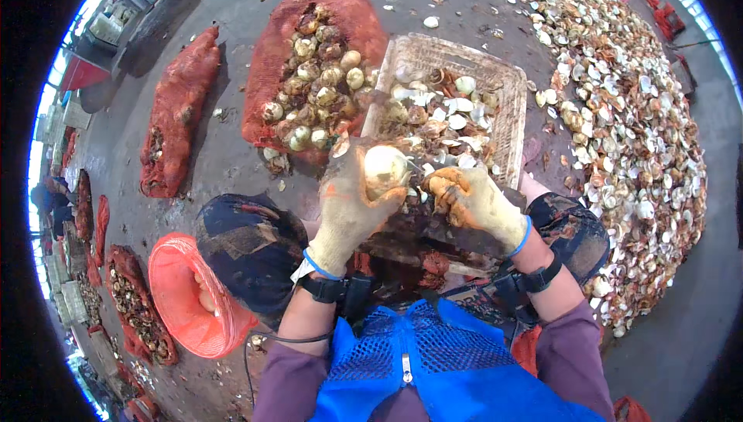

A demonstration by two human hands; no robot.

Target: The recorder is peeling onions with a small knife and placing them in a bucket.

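Note:
My left hand (345,207), in a cream knit glove stained orange, grips a large round pale shellfish (384,167) above the near left part of a plastic crate. Just to its right, my right hand (479,201), gloved alike, is closed around a small thin-bladed tool (413,165). The blade points at the shellfish; its handle is hidden by the fingers. Broken white shells and brown scraps lie in the dirty white crate (511,126). Against its left side rests a red mesh sack (264,85), opened over a mass of whole round shellfish (325,76).
A large heap of empty shells (633,178) spreads along the right. One filled red mesh sack (180,114) lies on the wet floor (232,9) at left. An open orange mesh container (174,294) stands beside my left knee (249,248). Another person (55,201) is at far left.

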